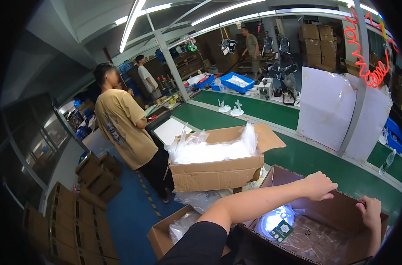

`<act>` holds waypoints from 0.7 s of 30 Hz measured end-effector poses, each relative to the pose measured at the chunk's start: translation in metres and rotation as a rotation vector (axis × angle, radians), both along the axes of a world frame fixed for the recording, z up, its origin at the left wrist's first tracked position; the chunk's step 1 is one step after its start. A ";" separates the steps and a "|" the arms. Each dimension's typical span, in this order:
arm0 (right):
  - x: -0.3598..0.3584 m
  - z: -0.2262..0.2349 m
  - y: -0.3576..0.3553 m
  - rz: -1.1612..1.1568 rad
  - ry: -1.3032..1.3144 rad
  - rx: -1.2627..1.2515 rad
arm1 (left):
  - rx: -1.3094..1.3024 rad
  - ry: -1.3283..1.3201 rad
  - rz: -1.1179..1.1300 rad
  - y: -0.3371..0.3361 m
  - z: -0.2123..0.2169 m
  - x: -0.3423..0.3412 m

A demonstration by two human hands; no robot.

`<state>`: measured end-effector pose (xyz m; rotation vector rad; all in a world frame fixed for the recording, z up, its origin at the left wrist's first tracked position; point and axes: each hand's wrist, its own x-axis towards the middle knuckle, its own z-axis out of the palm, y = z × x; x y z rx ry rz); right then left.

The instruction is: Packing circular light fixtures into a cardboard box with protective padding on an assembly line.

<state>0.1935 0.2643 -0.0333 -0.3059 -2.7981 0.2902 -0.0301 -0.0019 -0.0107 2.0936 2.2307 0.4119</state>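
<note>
Both my arms reach over an open cardboard box (280, 176) at the lower right. My left hand (319, 186) is closed on its far rim, the forearm crossing above the box. Farther right along that rim, my right hand (370, 213) is curled over the cardboard, its thumb on the inner side. Inside the box lies a round clear object (271, 220), brightly lit, with a green card (282, 230) against it. Clear plastic wrapping (315, 234) covers the bottom beside it. My left forearm hides part of the box's left side.
Beyond my left forearm stands another carton (214, 174), lined with plastic and holding white contents. A green workbench (278, 150) runs behind, with white figurines (237, 109), a blue bin (237, 82) and a bottle (387, 161). A person in a tan shirt (121, 110) stands at left, near stacked cartons (77, 221).
</note>
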 end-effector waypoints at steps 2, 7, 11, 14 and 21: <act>-0.001 0.004 0.003 -0.027 -0.057 -0.019 | -0.025 0.003 0.017 0.002 -0.002 -0.002; -0.007 -0.001 0.002 -0.057 -0.073 -0.076 | 0.014 0.012 0.007 0.001 -0.001 -0.004; -0.007 -0.008 0.010 -0.015 0.064 0.057 | 0.014 -0.029 0.026 0.006 -0.006 -0.008; -0.009 -0.006 0.013 -0.051 -0.005 0.008 | 0.039 -0.012 0.019 0.009 -0.005 -0.009; -0.007 0.003 -0.005 -0.096 -0.091 -0.071 | -0.030 -0.031 0.002 0.002 0.007 -0.007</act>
